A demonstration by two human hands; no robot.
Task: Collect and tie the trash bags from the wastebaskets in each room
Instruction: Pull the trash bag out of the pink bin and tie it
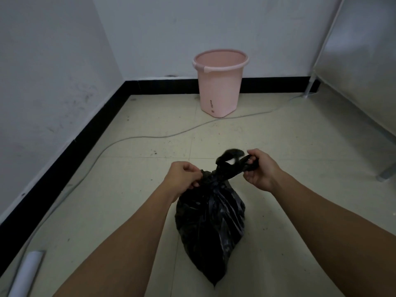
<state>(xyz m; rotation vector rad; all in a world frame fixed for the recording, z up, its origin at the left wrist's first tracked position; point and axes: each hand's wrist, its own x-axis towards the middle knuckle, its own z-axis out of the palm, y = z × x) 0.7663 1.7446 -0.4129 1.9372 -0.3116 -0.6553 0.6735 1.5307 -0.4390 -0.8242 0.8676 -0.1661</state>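
Over the tiled floor [278, 146], your left hand [184, 179] and right hand [260, 168] each pinch a twisted end of the black trash bag [211, 221]; the pink wastebasket [220, 82] stands beyond.

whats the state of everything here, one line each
black trash bag, out of the basket, neck gathered, top half knotted with a loop showing
left hand, grips one end of the bag's top
right hand, pinches the other end and pulls it sideways
pink wastebasket, upright by the wall, no liner on its rim
grey cable, lying loose across the floor
white roll, lying on the floor by the skirting
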